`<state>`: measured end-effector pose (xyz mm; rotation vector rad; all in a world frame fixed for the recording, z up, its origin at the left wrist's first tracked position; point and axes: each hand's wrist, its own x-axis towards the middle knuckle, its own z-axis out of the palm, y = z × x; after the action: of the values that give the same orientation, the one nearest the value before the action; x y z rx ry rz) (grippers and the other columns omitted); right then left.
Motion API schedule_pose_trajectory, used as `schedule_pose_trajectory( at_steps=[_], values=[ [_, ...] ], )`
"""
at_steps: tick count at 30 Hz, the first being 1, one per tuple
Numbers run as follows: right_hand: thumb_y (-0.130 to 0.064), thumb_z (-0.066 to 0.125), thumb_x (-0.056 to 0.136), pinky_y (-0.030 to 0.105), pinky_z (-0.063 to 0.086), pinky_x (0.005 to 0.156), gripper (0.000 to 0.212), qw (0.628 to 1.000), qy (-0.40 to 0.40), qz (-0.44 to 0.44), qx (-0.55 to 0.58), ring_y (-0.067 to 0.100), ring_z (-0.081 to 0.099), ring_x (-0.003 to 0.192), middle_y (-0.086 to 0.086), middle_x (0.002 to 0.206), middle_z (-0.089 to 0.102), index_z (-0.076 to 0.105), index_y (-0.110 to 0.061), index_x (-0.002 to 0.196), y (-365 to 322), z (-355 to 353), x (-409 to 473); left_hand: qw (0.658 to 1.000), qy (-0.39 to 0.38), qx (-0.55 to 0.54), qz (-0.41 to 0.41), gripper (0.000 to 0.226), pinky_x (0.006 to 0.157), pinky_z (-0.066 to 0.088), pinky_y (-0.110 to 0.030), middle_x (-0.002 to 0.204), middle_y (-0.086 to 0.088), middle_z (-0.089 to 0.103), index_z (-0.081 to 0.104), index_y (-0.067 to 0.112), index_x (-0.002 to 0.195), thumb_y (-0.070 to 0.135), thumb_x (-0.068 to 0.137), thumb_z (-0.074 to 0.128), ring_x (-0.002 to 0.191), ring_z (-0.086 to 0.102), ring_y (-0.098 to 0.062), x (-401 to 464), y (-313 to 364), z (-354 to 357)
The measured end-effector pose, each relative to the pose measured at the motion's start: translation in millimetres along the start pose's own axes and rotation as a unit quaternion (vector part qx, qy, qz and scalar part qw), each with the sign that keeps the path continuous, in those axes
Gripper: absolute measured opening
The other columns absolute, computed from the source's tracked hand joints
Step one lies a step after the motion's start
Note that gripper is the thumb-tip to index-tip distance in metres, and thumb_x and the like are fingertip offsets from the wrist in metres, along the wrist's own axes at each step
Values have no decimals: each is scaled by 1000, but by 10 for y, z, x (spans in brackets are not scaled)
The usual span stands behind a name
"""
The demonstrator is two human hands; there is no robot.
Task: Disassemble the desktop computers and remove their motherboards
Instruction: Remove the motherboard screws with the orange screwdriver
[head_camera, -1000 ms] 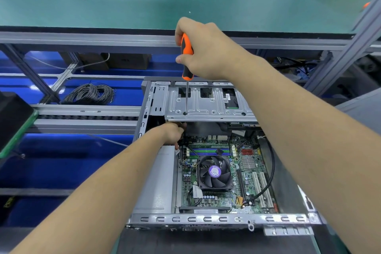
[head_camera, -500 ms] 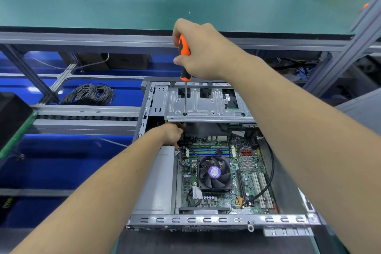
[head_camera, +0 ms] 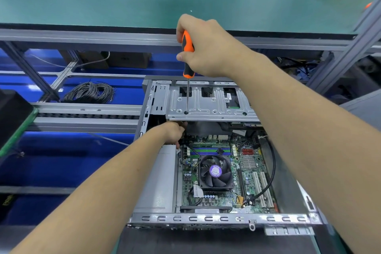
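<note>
Our right hand [head_camera: 208, 47] grips the orange-handled screwdriver [head_camera: 188, 53], tip on a screw in the drive cage [head_camera: 210, 105]. Below the cage lies the motherboard [head_camera: 226, 173], stiff but fragile; we'd lift it by bare edges. Our left hand [head_camera: 175, 133] reaches under the cage; grasp unclear. The fan label is unreadable.

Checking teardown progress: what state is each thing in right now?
Computer case: open, side panel off.
Motherboard: still mounted inside.
Drive cage: in place.
Screwdriver: upright, tip at a cage screw hole.
Right hand: grips the screwdriver.
Left hand: under the cage edge, fingers hidden.
</note>
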<state>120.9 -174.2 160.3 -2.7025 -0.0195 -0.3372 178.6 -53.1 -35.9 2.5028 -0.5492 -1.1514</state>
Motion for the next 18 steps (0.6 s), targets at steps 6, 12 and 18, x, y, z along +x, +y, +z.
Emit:
schedule_pose_trajectory(
  at_steps=[6, 12, 18],
  values=[
    [-27, 68, 91, 32, 38, 62, 25, 1000, -1, 4, -4, 25, 53, 82, 2, 91, 52, 46, -22, 103, 9, -1, -19, 1000, -7, -1, -11, 55, 67, 42, -26, 74, -6, 63, 53, -13, 131, 28, 111, 22, 65, 53, -9, -18, 11, -15],
    [-55, 57, 93, 34, 30, 60, 40, 993, -2, 34, -112, 28, 47, 85, 0, 80, 43, 43, -17, 90, 1, -109, 28, 1000, -4, 15, 3, 52, 79, 41, -25, 99, -14, 70, 60, -9, 119, 27, 111, 23, 89, 64, -18, 24, -10, -14],
    [-47, 60, 95, 33, 35, 67, 28, 994, -48, -11, -102, 29, 55, 92, 5, 100, 54, 48, -21, 100, -37, -121, 8, 1000, -3, 12, -2, 42, 94, 42, -30, 124, -16, 66, 61, -4, 122, 18, 111, 28, 98, 57, -19, 24, 0, -18]
  ],
)
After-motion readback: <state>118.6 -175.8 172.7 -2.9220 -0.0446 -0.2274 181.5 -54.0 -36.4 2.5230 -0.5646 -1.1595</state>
